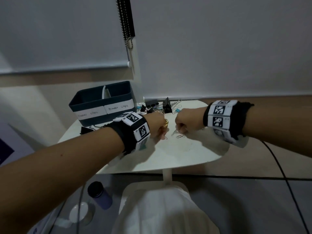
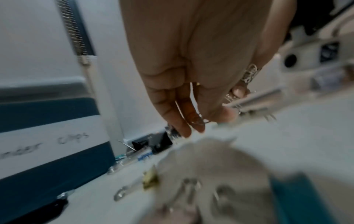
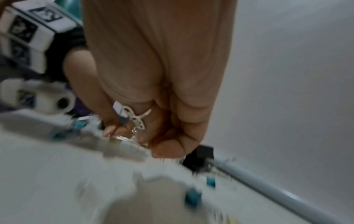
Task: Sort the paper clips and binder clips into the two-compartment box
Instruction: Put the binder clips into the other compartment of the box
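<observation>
My right hand [image 1: 184, 119] is curled, pinching paper clips [image 1: 179, 132] off the table [image 1: 185, 154]; my left hand [image 1: 157, 125] pinches some too. They're light, springy wire, slippery and prone to tangle, best nipped at a loop. The box [image 1: 101, 103] sits far left.

Grey wall [image 1: 219, 39]; roller blind [image 1: 59, 31] with bead chain [image 1: 125, 22]; small white table [image 1: 185, 152]; grey floor [image 1: 236, 208]; dim light.
</observation>
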Demonstrator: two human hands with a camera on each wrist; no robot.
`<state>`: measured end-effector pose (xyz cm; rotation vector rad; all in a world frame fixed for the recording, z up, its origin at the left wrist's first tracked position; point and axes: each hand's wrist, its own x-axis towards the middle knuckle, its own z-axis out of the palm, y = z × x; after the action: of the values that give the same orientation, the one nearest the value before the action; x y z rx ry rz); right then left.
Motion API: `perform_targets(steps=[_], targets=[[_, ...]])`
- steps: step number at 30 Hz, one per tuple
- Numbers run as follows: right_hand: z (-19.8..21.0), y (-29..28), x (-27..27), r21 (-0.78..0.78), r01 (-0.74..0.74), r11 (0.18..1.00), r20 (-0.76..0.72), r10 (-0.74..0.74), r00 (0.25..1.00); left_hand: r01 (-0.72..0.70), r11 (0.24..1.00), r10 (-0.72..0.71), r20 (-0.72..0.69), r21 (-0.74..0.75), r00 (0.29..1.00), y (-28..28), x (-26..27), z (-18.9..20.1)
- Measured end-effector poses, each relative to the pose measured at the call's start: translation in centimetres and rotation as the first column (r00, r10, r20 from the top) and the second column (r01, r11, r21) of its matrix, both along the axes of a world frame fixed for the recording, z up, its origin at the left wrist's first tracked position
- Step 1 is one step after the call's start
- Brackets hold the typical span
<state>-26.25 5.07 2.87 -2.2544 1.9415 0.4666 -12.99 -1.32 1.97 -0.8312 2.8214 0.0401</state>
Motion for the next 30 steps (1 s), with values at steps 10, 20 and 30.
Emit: perform_targets(steps=[10, 20, 30], targets=[[8.0, -10.5, 7.7, -0.396, 0.209, 0.894, 0.358, -0.059, 0.932, -0.554, 0.832, 0.490, -0.492, 0.017, 0.720, -9.2, 12.3, 6.6], [4.9, -19.9, 16.9, -0.347, 0.119, 0.930, 0.409, 0.036, 0.912, -0.656, 0.755, 0.588, -0.469, 0.025, 0.659, -15.2, 16.4, 4.6], [5.0, -5.1, 5.1, -0.183, 0.026, 0.983, 0.231, 0.018, 0.973, -0.510, 0.860, 0.478, -0.323, -0.017, 0.817, -13.2, 16.6, 0.5]])
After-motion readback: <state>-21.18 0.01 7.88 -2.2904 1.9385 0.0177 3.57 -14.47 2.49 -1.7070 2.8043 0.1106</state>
